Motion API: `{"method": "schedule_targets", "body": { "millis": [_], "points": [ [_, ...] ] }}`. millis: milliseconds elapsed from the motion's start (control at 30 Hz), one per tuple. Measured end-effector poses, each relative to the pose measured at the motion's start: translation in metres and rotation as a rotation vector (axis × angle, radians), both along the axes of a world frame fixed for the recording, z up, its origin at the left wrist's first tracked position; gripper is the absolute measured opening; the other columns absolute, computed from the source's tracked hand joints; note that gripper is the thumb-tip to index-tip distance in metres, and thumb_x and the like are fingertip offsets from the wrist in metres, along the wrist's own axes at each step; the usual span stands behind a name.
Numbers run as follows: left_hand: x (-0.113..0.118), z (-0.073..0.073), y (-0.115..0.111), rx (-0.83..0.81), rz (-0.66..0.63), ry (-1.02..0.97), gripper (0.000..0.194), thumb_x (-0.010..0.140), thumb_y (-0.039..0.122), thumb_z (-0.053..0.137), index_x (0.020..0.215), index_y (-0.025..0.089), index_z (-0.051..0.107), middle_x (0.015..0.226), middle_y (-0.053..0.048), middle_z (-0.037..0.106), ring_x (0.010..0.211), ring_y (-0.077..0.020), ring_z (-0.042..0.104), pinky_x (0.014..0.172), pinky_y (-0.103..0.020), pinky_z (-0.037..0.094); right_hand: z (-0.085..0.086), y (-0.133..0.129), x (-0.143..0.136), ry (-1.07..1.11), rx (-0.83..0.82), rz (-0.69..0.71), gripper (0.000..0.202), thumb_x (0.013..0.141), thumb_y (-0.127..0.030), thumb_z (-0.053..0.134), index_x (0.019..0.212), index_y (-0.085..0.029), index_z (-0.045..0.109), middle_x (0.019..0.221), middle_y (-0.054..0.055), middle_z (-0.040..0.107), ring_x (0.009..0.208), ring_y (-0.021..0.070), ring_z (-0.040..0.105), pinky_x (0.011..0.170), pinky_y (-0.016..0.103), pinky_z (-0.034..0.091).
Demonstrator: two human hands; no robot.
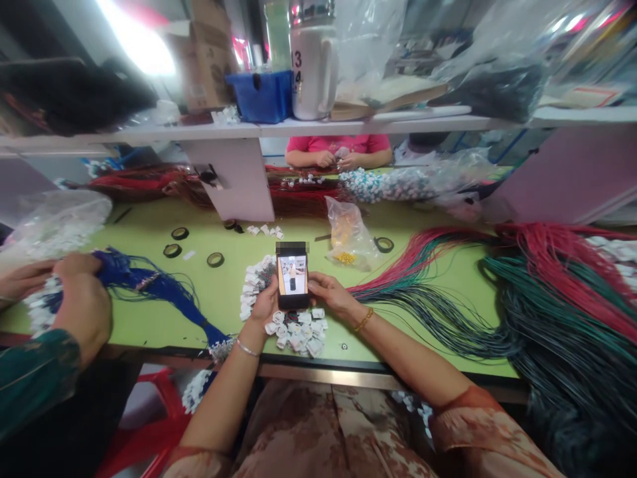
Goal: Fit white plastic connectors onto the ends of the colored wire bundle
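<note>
A smartphone (292, 300) with a lit screen is held upright between my two hands, over the green table. My left hand (265, 302) is closed on its left edge, and my right hand (331, 293) grips the right edge with thumb and fingers. White plastic connectors (301, 335) lie in a pile just below the phone. More connectors (251, 292) are heaped to its left, partly behind my left hand. Red, green and black wires (423, 292) run off to the right from behind my right hand.
At the left, a co-worker's hands (82, 292) are at blue wires (174, 299). Tape rolls (215, 259) and a bag of yellow parts (348, 239) lie beyond the phone. A shelf (249, 129) with a mug (312, 73) spans above; another person (343, 149) sits opposite.
</note>
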State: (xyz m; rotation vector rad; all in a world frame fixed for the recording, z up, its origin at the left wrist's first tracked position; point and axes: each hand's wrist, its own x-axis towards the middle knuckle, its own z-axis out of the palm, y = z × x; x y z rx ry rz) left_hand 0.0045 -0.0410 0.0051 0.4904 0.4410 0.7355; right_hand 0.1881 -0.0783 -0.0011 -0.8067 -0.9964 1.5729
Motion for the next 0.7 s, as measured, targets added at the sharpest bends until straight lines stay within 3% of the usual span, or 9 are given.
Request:
{"method": "schedule_targets", "body": {
  "millis": [200,500,700],
  "points": [
    [0.004,0.005,-0.003,0.006,0.02,0.007,0.061,0.104,0.045,0.031,0.157,0.014,0.033,0.142,-0.016,0.061,0.135,-0.0314,0.055,0.117,-0.051,0.04,-0.002,-0.004,0.003,-0.016,0.025,-0.02,0.049,0.074,-0.048,0.083,0.11,-0.017,0.07,0.075,-0.001,0.063,0.054,0.0091,0.05,0.052,0.024,0.041],
    [0.0,0.005,-0.004,0.132,-0.009,0.029,0.059,0.102,0.046,0.042,0.155,0.023,0.037,0.152,-0.011,0.052,0.142,-0.031,0.046,0.119,-0.053,0.036,0.0,-0.007,0.015,0.002,0.044,-0.098,0.044,0.076,-0.044,0.082,0.109,-0.018,0.071,0.082,0.001,0.066,0.055,0.0086,0.05,0.052,0.024,0.043],
    [-0.001,0.002,-0.004,0.189,-0.033,0.028,0.062,0.097,0.035,0.055,0.154,0.018,0.037,0.152,-0.015,0.051,0.141,-0.0334,0.046,0.117,-0.054,0.039,0.001,-0.005,0.018,0.009,0.025,-0.102,0.044,0.073,-0.046,0.084,0.105,-0.019,0.072,0.078,0.001,0.065,0.056,0.0089,0.05,0.054,0.024,0.044]
  ]
}}
